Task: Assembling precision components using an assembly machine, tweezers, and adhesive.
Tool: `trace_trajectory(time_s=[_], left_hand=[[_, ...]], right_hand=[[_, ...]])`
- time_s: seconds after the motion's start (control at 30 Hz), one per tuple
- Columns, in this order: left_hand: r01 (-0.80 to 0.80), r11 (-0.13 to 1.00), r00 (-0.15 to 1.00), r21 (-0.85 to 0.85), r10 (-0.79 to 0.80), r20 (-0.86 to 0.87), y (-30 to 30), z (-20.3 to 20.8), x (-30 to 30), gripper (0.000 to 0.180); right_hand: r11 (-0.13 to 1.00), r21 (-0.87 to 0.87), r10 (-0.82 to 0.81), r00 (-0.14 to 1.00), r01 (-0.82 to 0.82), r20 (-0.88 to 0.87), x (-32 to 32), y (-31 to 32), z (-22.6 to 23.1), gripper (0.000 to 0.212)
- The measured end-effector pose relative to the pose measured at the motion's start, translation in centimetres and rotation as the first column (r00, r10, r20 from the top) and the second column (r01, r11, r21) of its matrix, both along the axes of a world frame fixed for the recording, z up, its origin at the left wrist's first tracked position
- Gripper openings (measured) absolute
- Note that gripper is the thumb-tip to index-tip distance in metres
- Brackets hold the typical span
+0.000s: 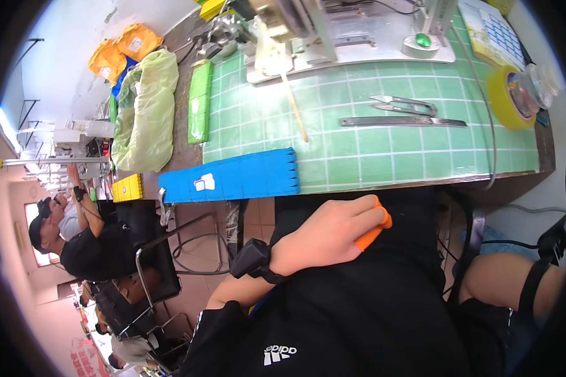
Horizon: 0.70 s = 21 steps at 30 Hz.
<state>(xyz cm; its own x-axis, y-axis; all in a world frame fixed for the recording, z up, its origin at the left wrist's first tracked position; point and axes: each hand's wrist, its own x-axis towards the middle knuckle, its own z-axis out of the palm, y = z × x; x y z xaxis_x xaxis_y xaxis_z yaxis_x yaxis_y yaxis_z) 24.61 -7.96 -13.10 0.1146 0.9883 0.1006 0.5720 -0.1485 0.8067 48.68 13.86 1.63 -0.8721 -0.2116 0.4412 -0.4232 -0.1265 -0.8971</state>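
Observation:
My left hand [330, 229] rests over my lap, just below the table's front edge. Its fingers are curled and pressed together, with the palm side hidden. Bright orange rubbery material [372, 236] shows at the fingertips, like finger cots. Anything inside the grip is out of sight. A black band with a box-shaped device [253, 259] is on that wrist. My right arm [509, 283] reaches toward the right rim, and its hand is outside the picture. On the table lie thread snips [405, 105], a flat metal strip [402, 122] and a thin wooden stick [295, 110].
The green gridded mat [371, 160] covers the table. A blue strip [229, 176] lies along its front edge. Behind stands a metal machine [358, 53]. Yellow tape [510, 97] is at right, a pale green bag [146, 110] at left. A seated person [97, 235] is further left.

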Motion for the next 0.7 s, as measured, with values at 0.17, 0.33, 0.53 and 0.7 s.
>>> trace_trajectory(time_s=[0.17,0.33,0.53,0.7], left_hand=[[-0.018,1.000,1.000,0.010,0.018,-0.003,-0.2,-0.8,-0.1,0.020],[-0.018,1.000,1.000,-0.003,0.018,-0.015,-0.4,-0.9,-1.4,0.019],[-0.034,0.999,0.999,0.007,0.034,-0.012,-0.7,-1.3,-1.4,0.020],[-0.038,0.999,0.999,0.013,0.038,0.034,-0.7,-1.8,-1.4,0.021]], right_hand=[[1.000,0.012,0.003,1.000,-0.003,0.003,-1.8,-1.0,-1.9,0.072],[1.000,0.022,-0.005,1.000,0.005,0.014,-3.1,-1.4,-2.9,0.069],[1.000,0.007,0.000,1.000,-0.001,0.022,-3.9,-2.3,-3.5,0.064],[1.000,0.005,0.005,1.000,-0.005,0.022,-4.3,-2.5,-3.9,0.060]])
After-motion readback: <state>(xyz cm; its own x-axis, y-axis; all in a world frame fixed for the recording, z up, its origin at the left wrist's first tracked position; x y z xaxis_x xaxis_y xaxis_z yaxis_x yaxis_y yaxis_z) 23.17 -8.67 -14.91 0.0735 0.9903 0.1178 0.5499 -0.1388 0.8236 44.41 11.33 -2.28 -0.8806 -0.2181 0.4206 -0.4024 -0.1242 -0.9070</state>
